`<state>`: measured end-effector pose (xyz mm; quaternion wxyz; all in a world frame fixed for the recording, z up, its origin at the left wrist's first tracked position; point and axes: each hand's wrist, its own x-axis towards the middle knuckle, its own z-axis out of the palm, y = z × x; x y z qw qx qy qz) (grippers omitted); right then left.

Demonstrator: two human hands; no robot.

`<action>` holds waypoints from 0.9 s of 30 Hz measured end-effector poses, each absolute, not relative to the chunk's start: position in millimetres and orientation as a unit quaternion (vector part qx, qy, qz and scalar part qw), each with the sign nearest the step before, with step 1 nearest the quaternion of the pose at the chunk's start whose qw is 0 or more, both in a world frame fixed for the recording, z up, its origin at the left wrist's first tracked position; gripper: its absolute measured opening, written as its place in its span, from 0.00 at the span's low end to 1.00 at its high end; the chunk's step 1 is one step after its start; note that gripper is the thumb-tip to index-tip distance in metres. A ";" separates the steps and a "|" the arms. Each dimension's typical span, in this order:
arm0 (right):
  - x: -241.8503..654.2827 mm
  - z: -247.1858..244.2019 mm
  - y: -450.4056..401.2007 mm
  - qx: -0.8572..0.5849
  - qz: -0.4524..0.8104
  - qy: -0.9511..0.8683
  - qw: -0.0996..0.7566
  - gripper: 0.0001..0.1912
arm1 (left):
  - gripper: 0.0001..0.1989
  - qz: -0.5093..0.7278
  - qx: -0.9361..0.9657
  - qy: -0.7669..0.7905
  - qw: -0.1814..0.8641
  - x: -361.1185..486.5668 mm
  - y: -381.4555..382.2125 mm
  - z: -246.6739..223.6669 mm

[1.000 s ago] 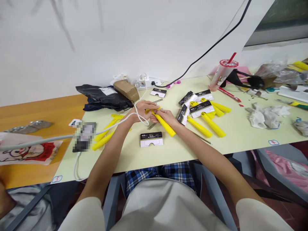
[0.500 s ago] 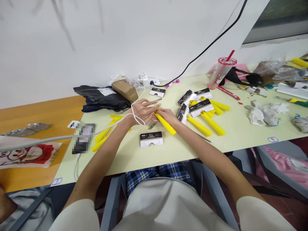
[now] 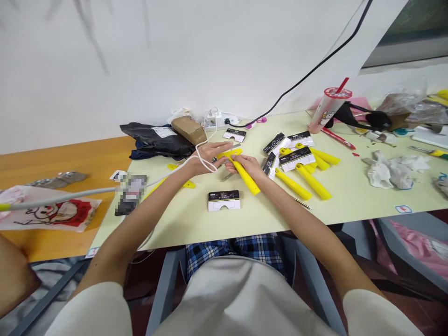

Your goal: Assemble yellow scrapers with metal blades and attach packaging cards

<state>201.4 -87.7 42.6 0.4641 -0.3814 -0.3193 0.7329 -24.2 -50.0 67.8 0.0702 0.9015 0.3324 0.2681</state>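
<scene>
My right hand (image 3: 247,167) is closed round the yellow handle of a scraper (image 3: 249,179), which slants down towards me. My left hand (image 3: 208,156) is at the far end, its thumb and fingers on either side of the yellow head (image 3: 234,152), where a thin metal blade (image 3: 236,146) shows. A white cable (image 3: 201,156) loops over the left wrist. Below the hands lies a black-and-white card sleeve (image 3: 224,200). More yellow handles (image 3: 313,182) lie to the right among several such sleeves (image 3: 297,157). Yellow parts (image 3: 189,185) lie partly behind my left forearm.
A phone-like item (image 3: 131,196), blurred out, lies left, near a black plastic bag (image 3: 157,142) and brown packet (image 3: 189,129). A power strip (image 3: 215,120) stands by the wall. At right are a drink cup (image 3: 329,109), red marker (image 3: 338,139) and crumpled tissues (image 3: 394,170).
The view has shifted a little to the left. My left fingers have spread and moved on the scraper, so more of its yellow head and blade shows. The right hand keeps its hold.
</scene>
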 end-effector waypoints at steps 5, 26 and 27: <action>199.1 43.9 -89.3 -0.371 0.739 -0.306 0.471 0.08 | 0.22 0.298 0.854 0.425 0.018 -12.7 -75.9 60.4; 192.0 7.8 -89.8 -0.360 0.638 -0.338 0.591 0.08 | 0.24 0.336 0.730 0.595 -0.021 106.0 -132.5 52.2; 191.8 8.8 -91.1 -0.363 0.635 -0.340 0.591 0.07 | 0.24 0.334 0.728 0.598 -0.016 107.8 -133.1 53.4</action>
